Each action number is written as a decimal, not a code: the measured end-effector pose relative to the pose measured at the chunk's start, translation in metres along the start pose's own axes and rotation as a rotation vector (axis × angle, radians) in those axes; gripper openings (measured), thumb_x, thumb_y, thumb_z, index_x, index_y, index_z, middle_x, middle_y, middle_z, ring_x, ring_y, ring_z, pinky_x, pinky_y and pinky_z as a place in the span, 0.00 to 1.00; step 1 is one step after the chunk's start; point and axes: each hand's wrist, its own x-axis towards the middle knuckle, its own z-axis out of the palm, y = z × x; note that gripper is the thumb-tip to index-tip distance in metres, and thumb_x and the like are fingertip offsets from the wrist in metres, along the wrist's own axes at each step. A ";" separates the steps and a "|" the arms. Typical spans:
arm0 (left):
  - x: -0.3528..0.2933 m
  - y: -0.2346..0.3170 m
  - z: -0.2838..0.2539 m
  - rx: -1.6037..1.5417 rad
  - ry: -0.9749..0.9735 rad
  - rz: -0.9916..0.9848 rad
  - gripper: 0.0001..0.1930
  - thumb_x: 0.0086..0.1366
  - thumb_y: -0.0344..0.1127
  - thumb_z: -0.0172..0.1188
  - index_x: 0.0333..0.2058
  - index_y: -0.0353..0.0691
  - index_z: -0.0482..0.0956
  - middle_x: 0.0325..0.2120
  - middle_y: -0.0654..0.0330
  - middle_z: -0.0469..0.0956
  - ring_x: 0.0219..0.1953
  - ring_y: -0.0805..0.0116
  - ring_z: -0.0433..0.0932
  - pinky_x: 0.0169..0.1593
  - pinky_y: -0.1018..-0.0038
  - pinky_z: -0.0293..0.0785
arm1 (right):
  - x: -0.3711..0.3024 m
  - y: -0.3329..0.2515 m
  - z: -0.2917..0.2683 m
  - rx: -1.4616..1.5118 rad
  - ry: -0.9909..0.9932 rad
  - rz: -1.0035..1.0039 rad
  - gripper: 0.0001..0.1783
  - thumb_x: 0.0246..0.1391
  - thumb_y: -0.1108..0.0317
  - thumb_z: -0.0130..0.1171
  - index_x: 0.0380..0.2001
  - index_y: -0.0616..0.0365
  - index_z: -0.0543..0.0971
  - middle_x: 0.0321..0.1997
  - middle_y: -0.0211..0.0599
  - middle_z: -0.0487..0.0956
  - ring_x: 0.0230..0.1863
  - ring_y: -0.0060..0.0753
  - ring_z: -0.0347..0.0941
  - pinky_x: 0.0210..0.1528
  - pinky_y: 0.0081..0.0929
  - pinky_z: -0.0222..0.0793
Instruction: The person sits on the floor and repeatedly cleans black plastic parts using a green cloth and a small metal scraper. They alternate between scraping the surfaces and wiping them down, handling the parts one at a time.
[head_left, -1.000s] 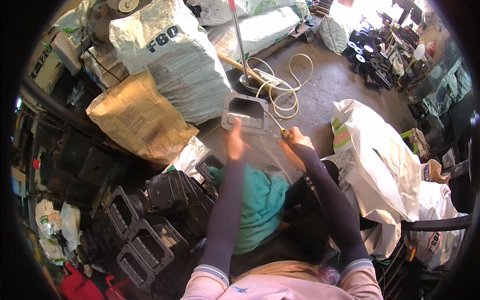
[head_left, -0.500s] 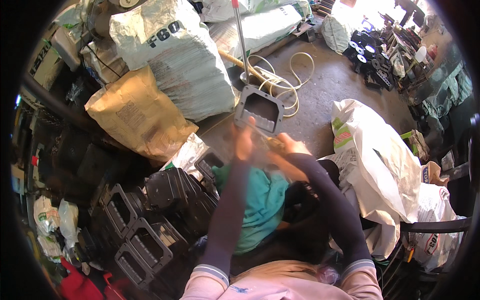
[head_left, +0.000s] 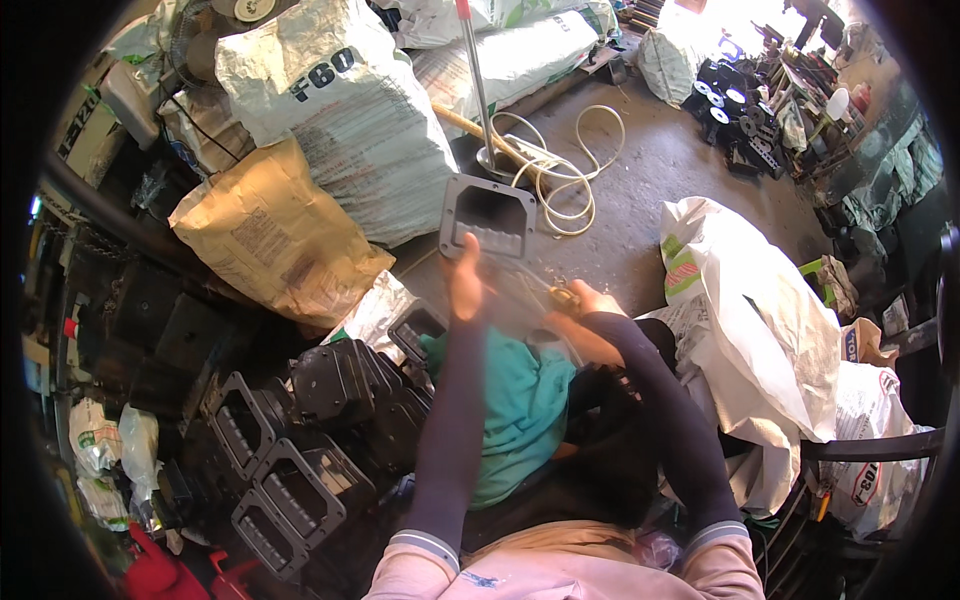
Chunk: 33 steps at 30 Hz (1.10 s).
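grey and flanged, with bolt holes around its rim, a hollow rectangular housing [head_left: 488,217] is raised in front of the body, its open mouth facing the wearer and a ribbed inner wall showing. the left hand [head_left: 466,285] has its grip clamped on the lower edge, thumb over the near side. the right hand [head_left: 594,306], lower and just beside it, has its grip closed around a brass-coloured nozzle tool [head_left: 563,295]. the tool's slim tip points toward the housing, but blur hides whether they touch.

below the hands, a teal cloth [head_left: 520,420] lies bunched over the lap. left of it stand several dark housings [head_left: 330,382], some with their open, flanged mouths turned up. a crumpled brown paper sack [head_left: 285,235] leans beyond them, against a big white printed sack [head_left: 345,135]. past the held housing, a pale hose [head_left: 590,205] lies in loops on the grey floor [head_left: 650,165], near a metal pole [head_left: 476,85] with a red top. a slumped white woven sack [head_left: 765,320] stands to the right of the right arm.
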 end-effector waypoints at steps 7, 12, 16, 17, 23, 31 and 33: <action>-0.008 0.006 0.007 -0.082 -0.027 -0.135 0.27 0.68 0.54 0.61 0.54 0.39 0.74 0.40 0.59 0.80 0.37 0.71 0.80 0.30 0.78 0.75 | 0.003 0.010 -0.003 -0.044 0.013 0.007 0.24 0.60 0.54 0.59 0.54 0.56 0.72 0.45 0.54 0.81 0.47 0.54 0.80 0.48 0.44 0.74; -0.013 0.018 0.013 0.020 -0.068 -0.173 0.28 0.64 0.55 0.66 0.54 0.41 0.73 0.44 0.60 0.79 0.46 0.62 0.79 0.50 0.64 0.78 | 0.014 -0.008 0.002 0.130 -0.076 -0.047 0.31 0.56 0.52 0.62 0.56 0.61 0.71 0.46 0.56 0.81 0.46 0.48 0.80 0.46 0.39 0.75; -0.023 0.023 0.023 -0.095 -0.043 -0.236 0.26 0.67 0.60 0.59 0.46 0.40 0.77 0.35 0.62 0.80 0.36 0.69 0.80 0.40 0.72 0.77 | 0.023 -0.015 0.004 0.184 -0.061 -0.071 0.29 0.58 0.56 0.61 0.56 0.63 0.71 0.40 0.49 0.81 0.33 0.33 0.81 0.31 0.31 0.76; -0.024 0.023 0.026 -0.121 -0.043 -0.224 0.26 0.70 0.60 0.55 0.43 0.40 0.79 0.31 0.63 0.80 0.32 0.72 0.80 0.35 0.75 0.76 | 0.025 -0.015 0.004 0.302 -0.092 -0.076 0.28 0.58 0.57 0.61 0.56 0.63 0.71 0.39 0.48 0.80 0.31 0.30 0.80 0.29 0.30 0.75; -0.022 0.014 0.027 -0.126 0.038 -0.178 0.22 0.70 0.57 0.58 0.42 0.40 0.78 0.34 0.62 0.79 0.35 0.70 0.80 0.35 0.74 0.77 | 0.038 -0.009 0.003 0.495 -0.153 -0.058 0.26 0.57 0.59 0.62 0.55 0.61 0.73 0.34 0.43 0.78 0.30 0.23 0.77 0.27 0.28 0.75; -0.012 0.004 0.019 -0.099 -0.023 -0.039 0.22 0.69 0.42 0.64 0.54 0.37 0.70 0.42 0.59 0.77 0.40 0.67 0.79 0.42 0.71 0.78 | 0.069 -0.021 0.007 0.090 0.074 -0.060 0.30 0.54 0.55 0.64 0.55 0.60 0.73 0.32 0.40 0.80 0.22 0.28 0.76 0.26 0.30 0.75; -0.013 0.006 0.019 -0.059 0.004 0.000 0.24 0.68 0.40 0.65 0.56 0.36 0.68 0.45 0.58 0.76 0.43 0.66 0.78 0.45 0.70 0.78 | 0.067 -0.017 -0.001 0.199 -0.004 -0.042 0.28 0.55 0.55 0.63 0.55 0.59 0.73 0.32 0.43 0.80 0.22 0.30 0.77 0.25 0.33 0.75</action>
